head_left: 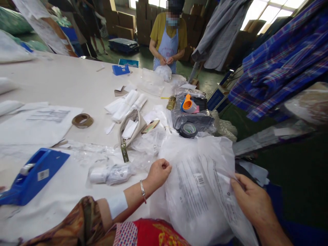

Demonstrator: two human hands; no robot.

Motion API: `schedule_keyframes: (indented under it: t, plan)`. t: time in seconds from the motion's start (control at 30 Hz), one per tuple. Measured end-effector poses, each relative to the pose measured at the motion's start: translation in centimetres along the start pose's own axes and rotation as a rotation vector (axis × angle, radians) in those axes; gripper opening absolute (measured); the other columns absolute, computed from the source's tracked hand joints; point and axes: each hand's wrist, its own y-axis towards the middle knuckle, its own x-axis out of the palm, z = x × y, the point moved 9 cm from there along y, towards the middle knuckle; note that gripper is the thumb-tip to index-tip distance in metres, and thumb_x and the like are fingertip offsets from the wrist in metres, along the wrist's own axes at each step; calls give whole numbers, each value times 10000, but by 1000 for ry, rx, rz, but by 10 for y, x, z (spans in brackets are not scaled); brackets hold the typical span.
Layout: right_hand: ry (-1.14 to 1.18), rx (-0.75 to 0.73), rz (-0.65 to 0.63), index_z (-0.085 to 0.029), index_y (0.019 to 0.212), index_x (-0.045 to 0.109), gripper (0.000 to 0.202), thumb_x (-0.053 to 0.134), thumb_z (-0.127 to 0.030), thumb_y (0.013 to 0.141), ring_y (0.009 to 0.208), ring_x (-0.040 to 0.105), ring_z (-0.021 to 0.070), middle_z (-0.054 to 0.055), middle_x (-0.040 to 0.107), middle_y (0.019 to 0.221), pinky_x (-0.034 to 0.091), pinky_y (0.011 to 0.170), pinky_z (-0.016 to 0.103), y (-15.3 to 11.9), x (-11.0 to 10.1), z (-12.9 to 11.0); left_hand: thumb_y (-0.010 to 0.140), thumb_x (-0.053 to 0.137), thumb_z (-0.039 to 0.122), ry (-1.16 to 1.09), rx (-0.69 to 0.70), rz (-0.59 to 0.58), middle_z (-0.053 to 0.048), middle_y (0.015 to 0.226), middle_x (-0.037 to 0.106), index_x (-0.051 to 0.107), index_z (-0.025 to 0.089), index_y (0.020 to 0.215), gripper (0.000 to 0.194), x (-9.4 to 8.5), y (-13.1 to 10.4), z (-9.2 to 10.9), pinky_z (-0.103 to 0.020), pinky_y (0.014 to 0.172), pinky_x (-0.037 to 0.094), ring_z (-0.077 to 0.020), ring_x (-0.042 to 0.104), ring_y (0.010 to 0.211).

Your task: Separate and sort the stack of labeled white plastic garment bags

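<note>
A person stands at a wide white counter (77,82), seen from their own head looking down. Both hands hold a large clear plastic bag (194,191) printed with small grey text and a barcode sticker; it lies at the counter's near edge, against the person's body. The left hand (157,172) is closed in a loose fist, pinching the bag's left edge. The right hand (249,200) grips the bag's right flap between thumb and fingers, lifting it slightly. The bag looks thin, glossy and crinkled, with something pale and soft inside. Its mouth appears still unsealed, so the packing seems partly done, with closing left to do.

To the left sits a blue tape dispenser (33,176), hard and wedge-shaped. Beside the left wrist lies a small rolled packet in clear film (110,174). Further back are a brown tape ring (82,120), a beige cloth pouch with a hanging tag (129,131), folded white packets (126,104), a black tape roll (188,130) and an orange tape gun (188,102). At the far end another person in a yellow shirt and pale apron (167,41) handles a small bag. Blue plaid fabric (282,61) hangs on the right.
</note>
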Motion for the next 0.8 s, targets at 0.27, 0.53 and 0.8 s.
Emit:
schedule_keyframes:
  t: [0.27,0.53,0.8]
  plan:
    - [14,-13,0,-255,989,699,445,455,-543,754,868,674,261,26,742,872,488,744,339,-1,-2,-2,806,656,389,-336,-237,-191,23,724,526,522,173,973,304,27,-16,-5,-208,508,454,-122,546,641]
    - [38,-4,-38,-253,985,699,474,451,-568,732,960,669,281,34,750,949,492,827,358,-3,9,2,827,622,295,-91,-56,-98,-1,777,568,569,136,1051,281,20,0,-2,-231,648,474,-119,546,679]
    - [69,-13,-91,-258,1016,687,485,447,-580,745,979,667,277,30,749,966,480,839,372,-6,22,2,806,640,277,217,219,-93,-80,1090,655,512,200,1384,597,-1,41,37,-310,827,474,-172,608,792]
